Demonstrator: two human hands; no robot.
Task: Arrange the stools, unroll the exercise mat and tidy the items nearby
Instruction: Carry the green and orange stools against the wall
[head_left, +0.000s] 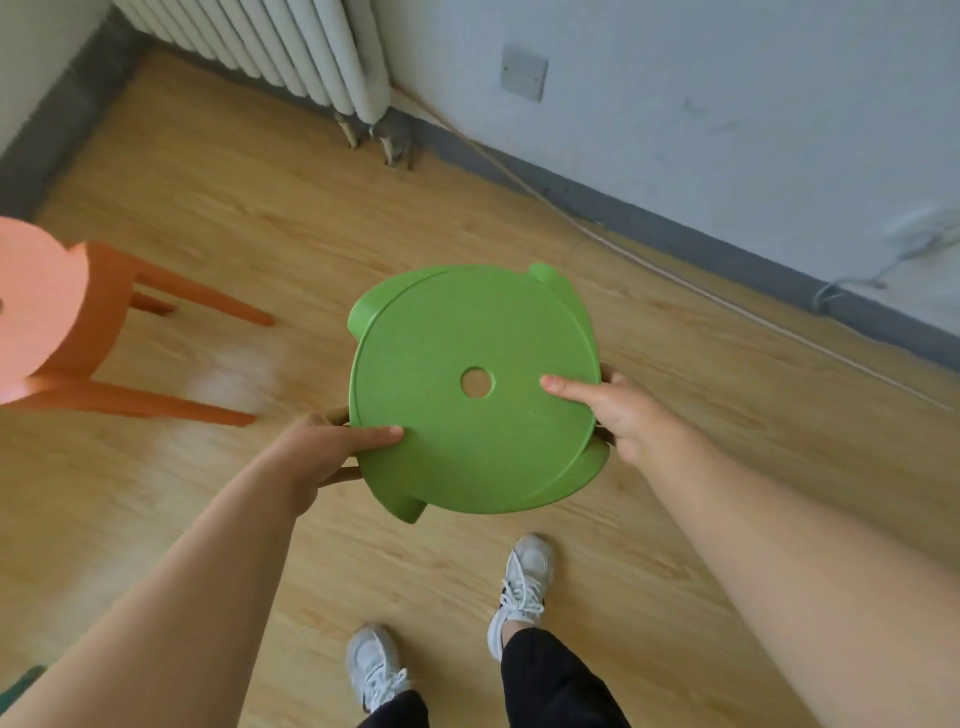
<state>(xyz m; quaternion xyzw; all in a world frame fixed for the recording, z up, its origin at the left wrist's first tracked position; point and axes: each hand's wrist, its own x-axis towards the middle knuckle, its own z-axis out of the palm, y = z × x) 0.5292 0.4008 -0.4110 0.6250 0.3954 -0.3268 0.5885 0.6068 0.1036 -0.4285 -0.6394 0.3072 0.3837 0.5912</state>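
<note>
A: What do the fingers have?

B: Both hands grip the green stool (467, 332) by its round seat. The left hand (322, 452) lays its thumb flat on top near the rim and curls its fingers under the edge, clamped on it. The right hand (623, 415) does the same on the opposite side. Its thumb lies on top and points toward the centre hole, and its fingers hook below the rim.

A: And where is the stool?

B: Between the two hands, seat tilted up toward the camera, over the wooden floor (363, 218). I cannot tell whether its legs touch down.

A: What room is there around it?

B: Left of the left-hand fingers stands an orange stool (47, 312), well apart. Beyond the fingertips there is open floor, then a radiator (291, 47). Right of the right-hand fingers is more floor up to the wall (727, 104), with a cable (675, 275) running along its foot. Behind the wrists are the person's white shoes (524, 582).
</note>
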